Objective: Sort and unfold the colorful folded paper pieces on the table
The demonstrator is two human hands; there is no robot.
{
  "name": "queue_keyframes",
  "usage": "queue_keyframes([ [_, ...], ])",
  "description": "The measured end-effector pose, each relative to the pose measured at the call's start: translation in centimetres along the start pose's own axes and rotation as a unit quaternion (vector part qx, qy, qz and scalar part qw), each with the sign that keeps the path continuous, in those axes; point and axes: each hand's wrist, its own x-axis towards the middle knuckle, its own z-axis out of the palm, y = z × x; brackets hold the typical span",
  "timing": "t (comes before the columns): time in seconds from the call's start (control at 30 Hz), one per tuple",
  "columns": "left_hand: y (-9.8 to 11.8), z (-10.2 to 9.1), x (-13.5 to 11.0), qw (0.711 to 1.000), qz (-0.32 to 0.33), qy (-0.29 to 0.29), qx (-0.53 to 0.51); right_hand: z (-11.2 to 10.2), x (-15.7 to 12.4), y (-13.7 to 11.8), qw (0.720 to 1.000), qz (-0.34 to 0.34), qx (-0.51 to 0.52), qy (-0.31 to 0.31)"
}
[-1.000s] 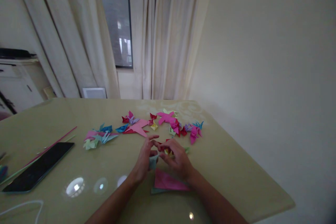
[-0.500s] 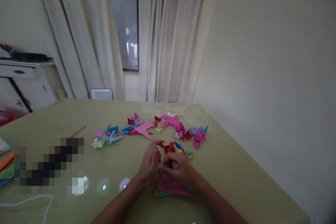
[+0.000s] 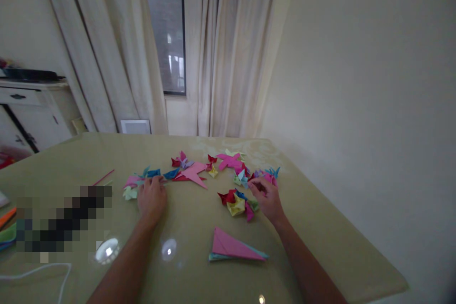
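Note:
My right hand (image 3: 265,197) is closed in a pinch at a light blue origami figure (image 3: 243,178), over the right-hand group of folded paper pieces. Palm down, my left hand (image 3: 152,197) lies on the left group, its fingers curled together; what they hold is hidden. Around it show a dark blue piece (image 3: 154,173), a pink piece (image 3: 131,181) and a pale green piece (image 3: 130,193). Between the hands, nearer to me, a yellow origami piece (image 3: 236,205) sits beside a red one (image 3: 225,197). A stack of folded paper triangles (image 3: 235,246), pink on top, lies in front.
More origami stands across the table's middle, including a large pink piece (image 3: 194,173) and a magenta one (image 3: 230,161). A white cable (image 3: 35,270) runs at the lower left. Orange paper (image 3: 7,218) is at the left edge, near a blurred-out patch. A wall borders the right.
My hands have parted. The left moved to the left group of origami; the right moved up and right with the light blue figure. The stack of pink triangles is now uncovered.

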Motion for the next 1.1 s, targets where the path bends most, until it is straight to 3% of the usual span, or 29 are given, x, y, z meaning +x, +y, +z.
queue_keyframes([
  [0.17,0.2,0.5,0.4,0.991,0.058,0.037,-0.112,-0.1,-0.2,0.1,0.998,-0.025,-0.04,-0.042],
  [0.33,3.5,-0.4,-0.4,0.969,0.108,0.054,-0.216,-0.1,-0.3,0.1,0.993,-0.041,-0.084,-0.076],
  [0.4,5.5,-0.7,-1.5,0.947,0.137,0.05,-0.286,0.0,-0.5,0.0,0.993,-0.04,-0.085,-0.073],
  [0.5,8.8,-1.1,-4.0,0.892,0.181,0.006,-0.414,0.6,-1.0,-0.4,0.994,-0.045,-0.063,-0.071],
  [0.57,10.6,-1.4,-5.7,0.863,0.2,-0.032,-0.462,1.2,-1.4,-1.0,0.993,-0.049,-0.038,-0.102],
  [0.67,12.2,-1.8,-7.6,0.842,0.215,-0.061,-0.49,2.2,-1.9,-2.0,0.985,-0.056,-0.014,-0.165],
  [0.97,12.2,-1.9,-8.3,0.843,0.228,-0.051,-0.485,3.4,-2.5,-3.1,0.976,-0.038,0.05,-0.207],
  [1.1,11.1,-1.6,-5.9,0.873,0.195,-0.037,-0.445,2.6,-1.7,-2.5,0.987,-0.028,0.025,-0.155],
])
